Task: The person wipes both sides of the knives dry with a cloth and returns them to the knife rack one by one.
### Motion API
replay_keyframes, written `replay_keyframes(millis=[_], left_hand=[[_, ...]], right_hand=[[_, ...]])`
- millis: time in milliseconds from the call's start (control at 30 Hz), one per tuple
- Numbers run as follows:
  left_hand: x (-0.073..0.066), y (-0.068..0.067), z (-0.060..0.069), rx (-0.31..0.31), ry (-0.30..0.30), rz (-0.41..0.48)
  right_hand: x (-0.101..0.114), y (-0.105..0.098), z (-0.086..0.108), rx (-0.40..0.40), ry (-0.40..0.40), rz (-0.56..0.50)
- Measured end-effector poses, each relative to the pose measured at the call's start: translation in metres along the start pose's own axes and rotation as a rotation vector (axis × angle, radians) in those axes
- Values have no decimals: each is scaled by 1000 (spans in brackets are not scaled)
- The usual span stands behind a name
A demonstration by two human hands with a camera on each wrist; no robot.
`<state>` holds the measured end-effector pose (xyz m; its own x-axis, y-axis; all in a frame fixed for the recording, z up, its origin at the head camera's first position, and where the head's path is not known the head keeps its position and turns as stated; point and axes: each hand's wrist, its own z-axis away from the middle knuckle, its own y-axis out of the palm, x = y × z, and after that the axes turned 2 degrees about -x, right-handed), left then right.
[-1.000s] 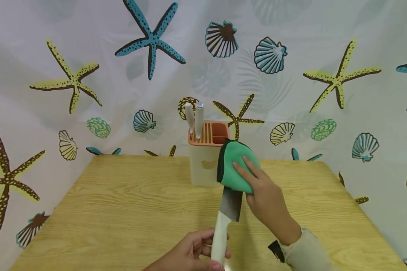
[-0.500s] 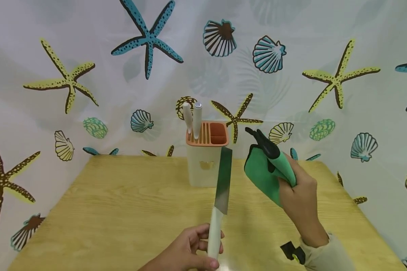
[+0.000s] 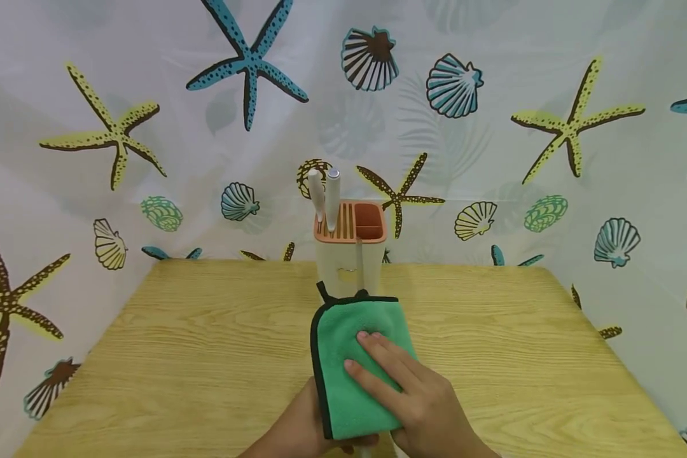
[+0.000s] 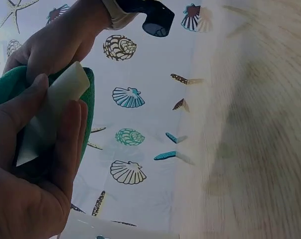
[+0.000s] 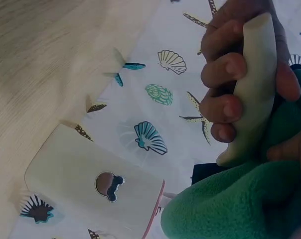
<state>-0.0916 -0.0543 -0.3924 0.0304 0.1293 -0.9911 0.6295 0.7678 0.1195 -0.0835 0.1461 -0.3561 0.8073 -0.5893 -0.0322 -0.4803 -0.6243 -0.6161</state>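
Observation:
My left hand (image 3: 294, 423) grips the white handle (image 5: 259, 79) of a kitchen knife, with its fingers curled round it in both wrist views. Upward from there, the knife's blade (image 3: 360, 264) points towards the knife holder and looks thin, nearly edge-on. A green cloth (image 3: 343, 407) with black edging covers the lower blade and hides much of my left hand in the head view. On top of the cloth lie the fingers of my right hand (image 3: 420, 404), holding it round the blade by the handle. Its thumb is hidden in the head view.
Behind the blade, a white knife holder (image 3: 329, 264) with an orange slotted top stands at the table's back edge. Two white-handled tools (image 3: 333, 198) stand in its left slots. The wooden table (image 3: 206, 343) meets a seashell-patterned curtain (image 3: 492, 159).
My right hand lifted the cloth off the blade to the right, then brought it back lower, over the blade near the handle. The knife has turned nearly edge-on in my left hand.

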Motion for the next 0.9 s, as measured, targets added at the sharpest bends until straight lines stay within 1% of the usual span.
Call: replay_keyframes(millis=[67,133,200,233,300,367,433,533,600,667,733,833,900], left_hand=[[2,3,0,-5,77,-28],[4,5,0,-13,125,-57],[4,7,-1,-38,116,-102],[4,7,-2,-58,99,-136],[4,8,-2,-91,38,-201],[3,9,-2,-110,-21,-235],[3,10,-2,-114,-66,-224],[5,11,-2,-111,-82,-206],[7,11,-1,-119,-97,-184],[10,11,-1,-127,-101,-183],[13,10,-1,-125,-110,-181],[18,8,0,-109,-122,-171],[20,8,1,-95,-129,-159]], right_hand=[[1,3,1,15,-1,23],[0,4,0,8,11,48],[-2,3,-4,3,39,83],[-4,2,-7,-3,47,104],[-9,1,-13,-6,78,129],[-17,0,-20,-10,100,150],[-27,0,-28,-21,113,158],[-47,3,-41,-24,141,178],[-61,5,-50,-10,171,188],[-75,6,-57,40,231,167],[-87,4,-63,126,311,105],[-102,1,-66,262,424,-27],[-110,-2,-67,326,474,-125]])
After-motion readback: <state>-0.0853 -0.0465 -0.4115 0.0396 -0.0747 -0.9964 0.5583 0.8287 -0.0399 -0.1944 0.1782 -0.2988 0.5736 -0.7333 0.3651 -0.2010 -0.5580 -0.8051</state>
